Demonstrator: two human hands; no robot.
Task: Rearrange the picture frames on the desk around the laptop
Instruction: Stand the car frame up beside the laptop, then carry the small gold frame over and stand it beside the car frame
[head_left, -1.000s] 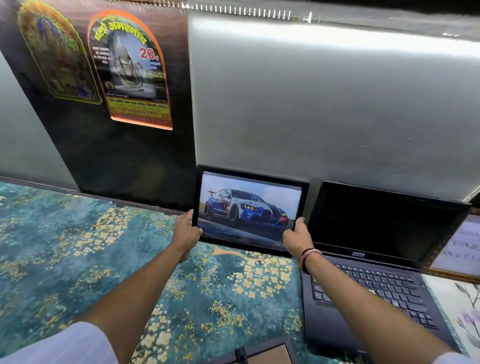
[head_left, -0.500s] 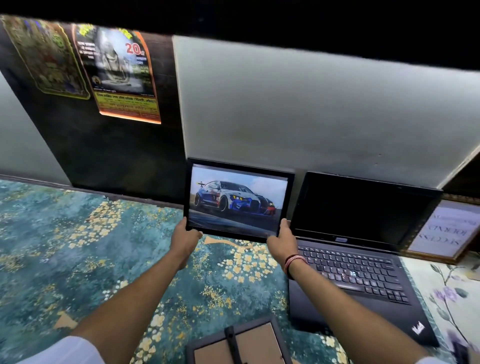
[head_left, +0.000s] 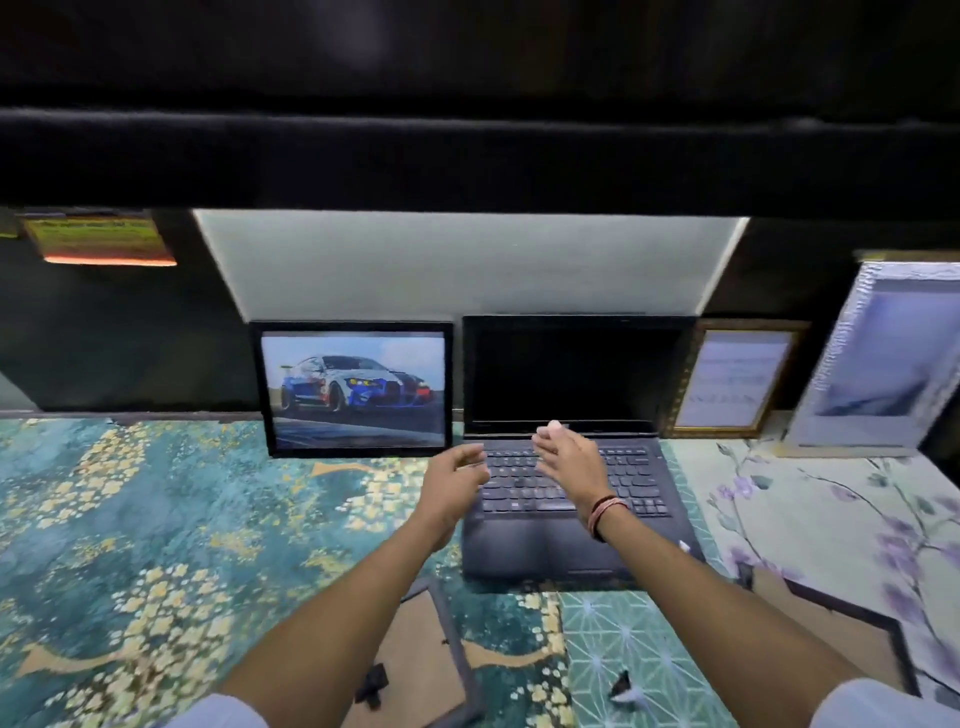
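A black-framed car picture (head_left: 356, 389) leans against the wall, just left of the open black laptop (head_left: 571, 467). My left hand (head_left: 454, 480) hovers in front of that frame's lower right corner, fingers apart, holding nothing. My right hand (head_left: 569, 462) hangs over the laptop keyboard, also empty with fingers spread. Right of the laptop stands a gold-framed text picture (head_left: 735, 379), and further right a larger silver-framed picture (head_left: 883, 358). Two frames lie face down near me: one (head_left: 426, 654) partly under my left forearm, another (head_left: 831, 618) under my right forearm.
The desk is covered with a teal floral cloth (head_left: 156, 519) on the left and a pale flower-print cloth (head_left: 831, 509) on the right. A dark shelf edge (head_left: 467, 156) overhangs the wall. A small dark clip (head_left: 621, 683) lies near the front.
Both hands have let go of the car picture and drawn back toward the laptop. The picture now leans on its own. The view has tilted down and right, showing more frames.
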